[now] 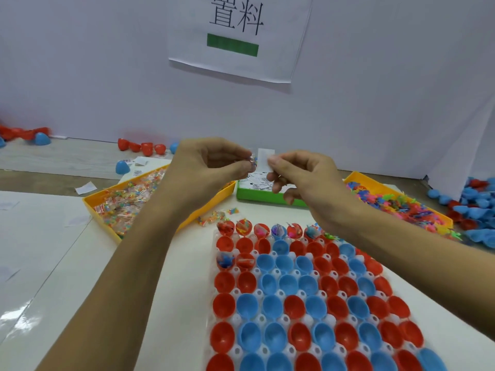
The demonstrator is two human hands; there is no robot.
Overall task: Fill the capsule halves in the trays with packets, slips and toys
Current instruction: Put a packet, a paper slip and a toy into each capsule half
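We look down on a white worktable (48,250) set against a pale wall, where a paper sign (241,36) reads "置料" above a solid green bar. In front of us a white tray (439,341) holds red and blue capsule halves (270,306) in rows, open side up; its near edge runs out of frame, so we cannot give a full count. We count at least seven filled halves in the far row and two more at the left end of the third row; the others we can see hold nothing.

Beyond the tray stand three bins: a yellow bin (89,207) of clear packets (126,199) with coloured bits on the left, a green bin (257,195) of small white printed slips (257,180) in the middle, and a second yellow bin (375,183) of bright plastic toys (401,204) on the right. The print on the slips is too small for us to read. Loose capsule shells (476,210) lie heaped at far right, with more along the wall at left.

Both hands are raised above the green bin, nearly meeting. The left hand (209,164) pinches a small clear packet (251,160) between thumb and fingertips. The right hand (302,178) pinches one white slip (263,159) upright at its edge, the other fingers curled.
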